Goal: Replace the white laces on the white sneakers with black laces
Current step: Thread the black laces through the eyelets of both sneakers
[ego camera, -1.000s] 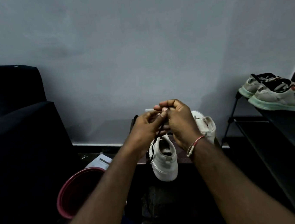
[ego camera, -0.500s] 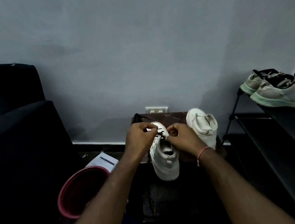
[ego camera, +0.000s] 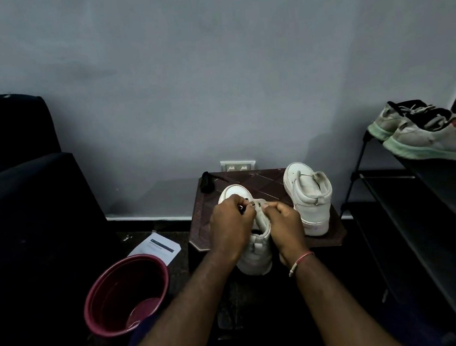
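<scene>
Two white high-top sneakers stand on a small dark brown stool point(ego camera: 267, 181). The near sneaker point(ego camera: 255, 258) points away from me, heel over the stool's front edge. My left hand point(ego camera: 231, 226) pinches the tip of a black lace point(ego camera: 242, 207) at the sneaker's eyelets. My right hand point(ego camera: 285, 221) grips the sneaker's upper at its right side. Both hands hide most of the lacing. The second sneaker point(ego camera: 309, 195) stands to the right, untouched. A small black bundle point(ego camera: 206, 182), perhaps another lace, lies at the stool's back left corner.
A maroon bucket point(ego camera: 126, 292) sits on the floor at left, with a printed paper point(ego camera: 155, 248) behind it. A dark sofa point(ego camera: 19, 196) fills the left. A black shoe rack point(ego camera: 438, 205) on the right carries a pair of grey-green shoes point(ego camera: 430, 138). A wall socket point(ego camera: 238, 165) is behind the stool.
Both hands came down from pulling the black lace up above the sneaker. They now rest on the near sneaker at its eyelets.
</scene>
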`<action>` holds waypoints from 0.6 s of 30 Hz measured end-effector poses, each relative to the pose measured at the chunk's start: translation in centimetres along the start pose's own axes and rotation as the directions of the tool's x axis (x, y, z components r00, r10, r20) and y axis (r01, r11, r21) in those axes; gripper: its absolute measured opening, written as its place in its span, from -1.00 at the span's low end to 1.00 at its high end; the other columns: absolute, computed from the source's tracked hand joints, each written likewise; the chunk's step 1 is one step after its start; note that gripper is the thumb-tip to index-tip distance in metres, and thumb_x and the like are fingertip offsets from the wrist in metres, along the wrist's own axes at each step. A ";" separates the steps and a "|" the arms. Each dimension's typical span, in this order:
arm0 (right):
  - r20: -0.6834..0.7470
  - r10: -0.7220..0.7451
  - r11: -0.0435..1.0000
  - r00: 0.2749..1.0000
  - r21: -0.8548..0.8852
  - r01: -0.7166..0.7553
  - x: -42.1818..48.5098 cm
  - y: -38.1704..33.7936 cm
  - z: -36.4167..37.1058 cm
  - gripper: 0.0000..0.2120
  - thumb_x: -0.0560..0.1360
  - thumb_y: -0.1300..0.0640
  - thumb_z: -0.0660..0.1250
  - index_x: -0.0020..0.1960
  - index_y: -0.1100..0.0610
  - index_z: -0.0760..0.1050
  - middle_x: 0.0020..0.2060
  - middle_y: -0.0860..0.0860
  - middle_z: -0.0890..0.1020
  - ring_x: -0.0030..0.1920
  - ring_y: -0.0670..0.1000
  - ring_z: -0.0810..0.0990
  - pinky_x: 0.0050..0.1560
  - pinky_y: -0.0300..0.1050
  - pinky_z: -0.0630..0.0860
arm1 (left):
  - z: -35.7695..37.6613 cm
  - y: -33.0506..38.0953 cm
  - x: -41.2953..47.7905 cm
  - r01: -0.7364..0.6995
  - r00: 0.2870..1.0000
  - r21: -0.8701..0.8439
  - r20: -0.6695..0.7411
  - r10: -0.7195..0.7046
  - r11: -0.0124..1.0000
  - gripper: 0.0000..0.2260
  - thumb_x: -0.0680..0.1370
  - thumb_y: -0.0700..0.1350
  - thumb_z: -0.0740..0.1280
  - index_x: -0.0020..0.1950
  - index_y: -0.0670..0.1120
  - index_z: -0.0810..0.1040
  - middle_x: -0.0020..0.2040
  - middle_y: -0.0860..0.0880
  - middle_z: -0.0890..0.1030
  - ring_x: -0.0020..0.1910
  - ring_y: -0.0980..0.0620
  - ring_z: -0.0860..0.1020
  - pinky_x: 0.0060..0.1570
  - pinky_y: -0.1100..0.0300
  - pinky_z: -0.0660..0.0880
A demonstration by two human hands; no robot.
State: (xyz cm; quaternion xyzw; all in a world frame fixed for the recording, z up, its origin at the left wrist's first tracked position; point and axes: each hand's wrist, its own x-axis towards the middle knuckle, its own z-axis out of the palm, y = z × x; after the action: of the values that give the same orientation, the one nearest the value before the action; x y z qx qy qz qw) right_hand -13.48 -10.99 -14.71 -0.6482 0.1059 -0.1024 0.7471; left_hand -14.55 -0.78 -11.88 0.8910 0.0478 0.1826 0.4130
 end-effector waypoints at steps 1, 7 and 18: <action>0.003 0.000 1.000 1.000 0.002 0.000 0.1 0.2 0.0 -0.82 0.53 0.25 0.31 -0.23 0.14 0.59 -0.33 0.03 0.64 -0.29 -0.06 0.54 -0.19 -0.14 0.50 | 0.0 0.0 0.0 0.003 1.000 0.008 0.003 -0.003 1.000 -0.90 0.47 0.01 0.36 -0.16 0.01 0.60 -0.20 0.03 0.66 -0.18 0.02 0.61 -0.18 0.13 0.53; 0.035 -0.023 1.000 0.999 -0.016 0.024 0.4 0.9 -0.1 -0.85 0.52 0.21 0.32 -0.18 0.13 0.62 -0.22 0.05 0.70 -0.19 -0.04 0.60 -0.07 -0.06 0.55 | 0.3 0.0 0.6 -0.015 0.997 0.073 0.070 0.010 0.997 -0.93 0.43 0.03 0.36 -0.16 0.07 0.61 -0.23 0.00 0.66 -0.19 -0.02 0.61 -0.22 0.15 0.51; 0.129 -0.077 0.995 0.989 -0.057 0.085 0.2 0.5 -0.3 -0.89 0.55 0.22 0.31 -0.04 0.13 0.62 -0.14 0.00 0.71 -0.12 -0.08 0.65 -0.06 -0.23 0.56 | 0.6 0.0 1.5 -0.084 0.993 0.186 0.103 0.065 0.979 -0.90 0.50 0.00 0.32 -0.06 0.05 0.61 -0.11 -0.01 0.66 -0.07 -0.06 0.61 -0.08 0.11 0.52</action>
State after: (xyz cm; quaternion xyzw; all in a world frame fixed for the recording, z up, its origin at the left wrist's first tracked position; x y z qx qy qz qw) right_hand -13.34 -11.23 -15.29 -0.6803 0.0352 -0.0880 0.7268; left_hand -12.91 -0.89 -11.81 0.9352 0.0116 0.1494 0.3210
